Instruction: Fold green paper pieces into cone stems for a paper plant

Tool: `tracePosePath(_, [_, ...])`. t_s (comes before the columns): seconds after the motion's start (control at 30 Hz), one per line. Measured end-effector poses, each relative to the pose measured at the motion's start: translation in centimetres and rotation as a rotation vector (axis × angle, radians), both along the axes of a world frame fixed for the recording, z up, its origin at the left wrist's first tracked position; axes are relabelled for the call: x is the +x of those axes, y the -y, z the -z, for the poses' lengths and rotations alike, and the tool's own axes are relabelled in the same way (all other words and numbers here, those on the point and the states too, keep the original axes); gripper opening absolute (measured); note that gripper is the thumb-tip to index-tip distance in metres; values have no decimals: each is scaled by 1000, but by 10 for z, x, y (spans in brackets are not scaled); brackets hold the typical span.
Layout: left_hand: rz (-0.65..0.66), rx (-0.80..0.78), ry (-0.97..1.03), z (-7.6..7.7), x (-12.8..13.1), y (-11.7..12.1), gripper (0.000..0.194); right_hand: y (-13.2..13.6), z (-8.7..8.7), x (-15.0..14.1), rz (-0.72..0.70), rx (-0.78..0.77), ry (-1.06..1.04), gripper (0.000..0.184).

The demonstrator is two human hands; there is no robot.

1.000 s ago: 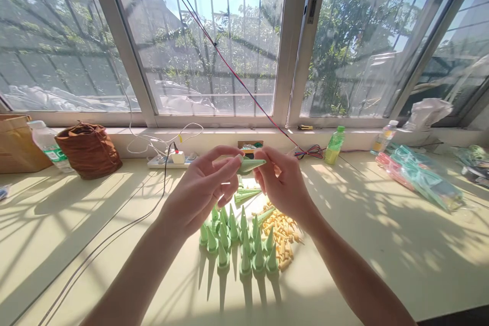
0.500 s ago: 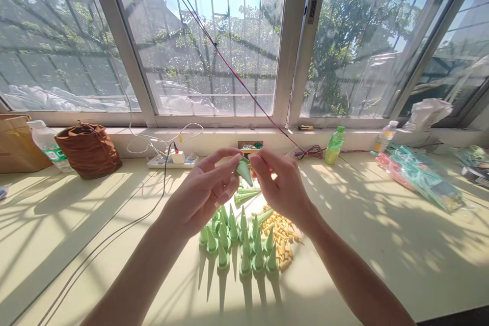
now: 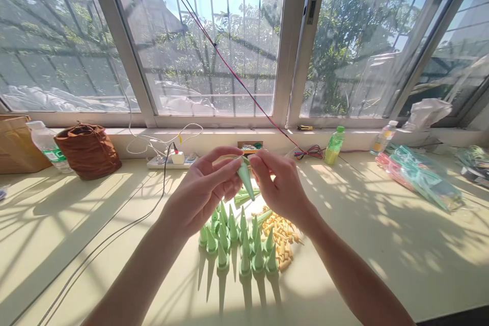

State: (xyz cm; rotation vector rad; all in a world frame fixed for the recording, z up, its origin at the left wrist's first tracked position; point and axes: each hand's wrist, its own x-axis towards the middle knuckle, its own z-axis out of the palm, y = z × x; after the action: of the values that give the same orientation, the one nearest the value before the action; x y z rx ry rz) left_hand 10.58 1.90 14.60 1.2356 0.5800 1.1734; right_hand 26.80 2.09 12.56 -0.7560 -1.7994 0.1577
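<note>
My left hand pinches the wide end of a green plastic cone, whose tip points down and slightly right. Close against that same end, the fingers of my right hand are pressed together; what they hold, if anything, is hidden. Below my hands, several green cones stand upright on the table in loose rows, points up. Beside them on the right lies a heap of small orange-yellow pieces. More green cones lie on their sides behind the standing ones.
A power strip with cables lies at the back of the table. To the left are a brown cloth bag, a clear bottle and a cardboard box. A green bottle and plastic packets sit to the right.
The held cone has swung so its tip points farther down and shows more of its length. Both hands stay nearly in place; the standing cones have not moved.
</note>
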Motion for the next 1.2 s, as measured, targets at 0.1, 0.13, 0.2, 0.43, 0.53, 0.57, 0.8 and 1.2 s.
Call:
tracePosePath(0.1, [9,33,0,2,-1,0,16,0,0,0,-6,-27,-4,39])
tracePosePath(0.13, [10,46,-5,2,-2,0,17,0,0,0,-13,-47,-8,39])
tracePosePath(0.2, [3,80,-22,3,-2,0,17,1,0,0,-32,-93,-21,40])
tracePosePath(0.43, [-80,217,-103,0,0,3,19,2,0,0,-77,-186,-64,42])
tracePosePath(0.53, [-87,273,-126,-1,0,5,22,2,0,1,-78,-205,-67,43])
tracePosePath(0.57, [-90,290,-131,-1,0,5,24,2,0,1,-82,-215,-66,43])
tracePosePath(0.8, [-147,388,-204,-1,-1,6,22,1,0,1,-123,-298,-68,45])
tracePosePath(1.2, [-238,599,-416,2,-5,5,32,1,-2,2,-139,-334,-71,47])
